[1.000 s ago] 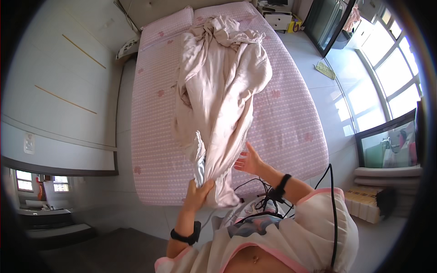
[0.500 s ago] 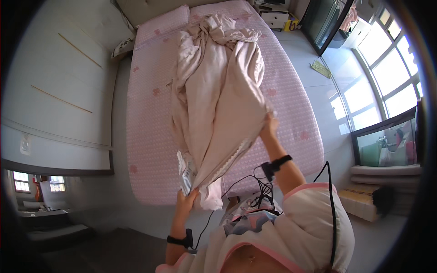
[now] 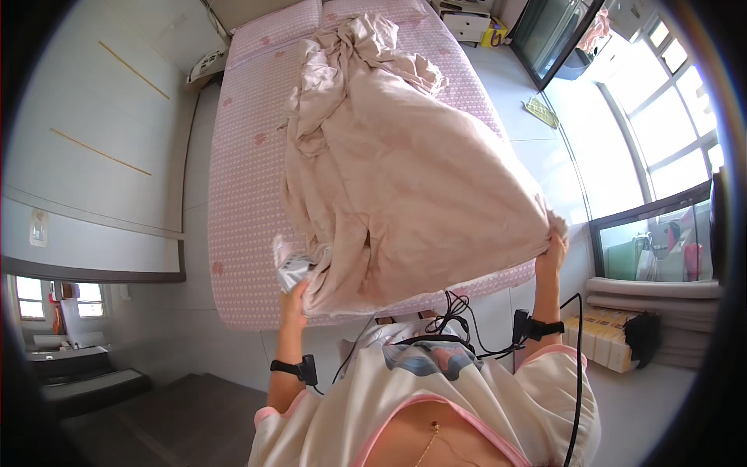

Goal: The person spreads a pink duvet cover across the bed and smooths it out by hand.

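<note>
A beige-pink duvet cover [image 3: 436,171] is spread over the bed [image 3: 241,194], its near edge lifted between my hands. My right hand [image 3: 555,237] is closed on its near right corner, out past the bed's right side. My left hand [image 3: 296,300] is closed on the near left end, low by the foot of the bed. Beside the left fingers a white label-like piece [image 3: 294,270] sticks up. The middle of the cover billows smooth, while its far part lies bunched and creased toward the pillows. Small folds gather near my left hand.
Two pink pillows [image 3: 276,29] lie at the bed's head, with a white nightstand [image 3: 467,27] to the right. A black cable [image 3: 459,311] hangs by my body. At right are a green mat [image 3: 541,113], folded cushions [image 3: 654,289] and a yellowish box [image 3: 599,336].
My right hand has swung outward to the right, pulling the duvet cover wide and opening its folds. My left hand has shifted slightly left and up, and the white piece has moved with it.
</note>
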### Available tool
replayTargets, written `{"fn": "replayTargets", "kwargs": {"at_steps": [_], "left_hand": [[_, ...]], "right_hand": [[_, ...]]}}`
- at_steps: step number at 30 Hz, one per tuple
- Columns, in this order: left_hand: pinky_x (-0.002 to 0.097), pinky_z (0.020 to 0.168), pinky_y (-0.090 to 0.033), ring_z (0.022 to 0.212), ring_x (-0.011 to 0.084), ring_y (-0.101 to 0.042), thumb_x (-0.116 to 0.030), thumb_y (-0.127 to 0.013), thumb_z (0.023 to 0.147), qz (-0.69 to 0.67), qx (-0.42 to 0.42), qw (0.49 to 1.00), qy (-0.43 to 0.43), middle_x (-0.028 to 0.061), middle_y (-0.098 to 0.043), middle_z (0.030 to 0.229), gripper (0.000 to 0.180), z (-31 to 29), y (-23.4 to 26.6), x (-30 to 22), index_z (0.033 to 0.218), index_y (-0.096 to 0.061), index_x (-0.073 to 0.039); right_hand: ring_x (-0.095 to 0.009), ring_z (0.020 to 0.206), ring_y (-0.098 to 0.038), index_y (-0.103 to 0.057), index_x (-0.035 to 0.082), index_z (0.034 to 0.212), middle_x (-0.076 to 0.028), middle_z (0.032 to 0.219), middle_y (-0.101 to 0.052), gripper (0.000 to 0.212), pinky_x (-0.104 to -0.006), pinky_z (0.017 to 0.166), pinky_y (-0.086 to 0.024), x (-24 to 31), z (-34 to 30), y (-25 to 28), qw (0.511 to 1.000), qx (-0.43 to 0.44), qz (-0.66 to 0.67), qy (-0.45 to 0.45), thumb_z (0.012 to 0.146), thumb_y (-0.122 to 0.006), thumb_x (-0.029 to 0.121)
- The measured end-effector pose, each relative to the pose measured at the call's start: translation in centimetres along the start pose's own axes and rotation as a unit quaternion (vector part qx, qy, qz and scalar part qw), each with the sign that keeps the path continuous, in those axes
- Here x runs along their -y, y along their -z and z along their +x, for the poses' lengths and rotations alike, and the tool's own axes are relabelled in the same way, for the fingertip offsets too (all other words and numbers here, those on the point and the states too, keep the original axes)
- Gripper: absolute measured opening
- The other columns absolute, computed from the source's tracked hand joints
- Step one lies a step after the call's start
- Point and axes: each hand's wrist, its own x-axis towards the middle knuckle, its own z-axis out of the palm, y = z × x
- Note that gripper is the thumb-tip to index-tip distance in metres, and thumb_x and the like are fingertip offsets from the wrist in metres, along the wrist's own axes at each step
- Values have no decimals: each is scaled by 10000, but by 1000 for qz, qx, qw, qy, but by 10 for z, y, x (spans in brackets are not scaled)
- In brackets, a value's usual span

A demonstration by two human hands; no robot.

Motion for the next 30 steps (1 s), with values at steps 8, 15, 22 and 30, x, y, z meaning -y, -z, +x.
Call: {"fn": "replayTargets", "kwargs": {"at_steps": [8, 15, 22, 30], "left_hand": [[271, 662, -393, 784, 156, -494, -301, -562, 702, 151, 26, 986, -61, 72, -517, 900, 436, -20, -92, 1, 985, -466, 17], [298, 644, -402, 767, 154, -498, -175, -548, 698, 417, 295, 776, -371, 136, -531, 823, 369, -5, -121, -1, 1037, -461, -55], [228, 517, -400, 621, 130, -511, -163, -536, 662, 258, 199, 913, -247, 90, -529, 755, 297, -97, -117, -49, 889, -507, 27], [205, 454, -384, 533, 103, -497, -147, -481, 655, 125, 97, 977, -145, 50, -517, 644, 239, -152, -110, -91, 811, -505, 32]], "right_hand": [[-121, 763, -466, -451, 51, 954, -45, 874, -459, 346, -249, 608, -419, -65, -93, -55, 819, 474, -317, -64, 633, -581, 65], [-199, 663, -483, -498, -23, 817, -120, 843, -473, 218, -265, 579, -396, -56, -165, -119, 639, 722, -263, -30, 665, -553, 124], [-320, 1175, -46, -68, 146, 1250, -129, 1291, -25, 960, -560, 841, -155, -188, -96, -67, 753, 248, -278, -543, 549, -471, 664], [-305, 1104, -242, -99, 91, 1232, -116, 1265, -136, 898, -537, 814, -223, -287, -156, -92, 625, 249, -194, -714, 604, -456, 624]]}}
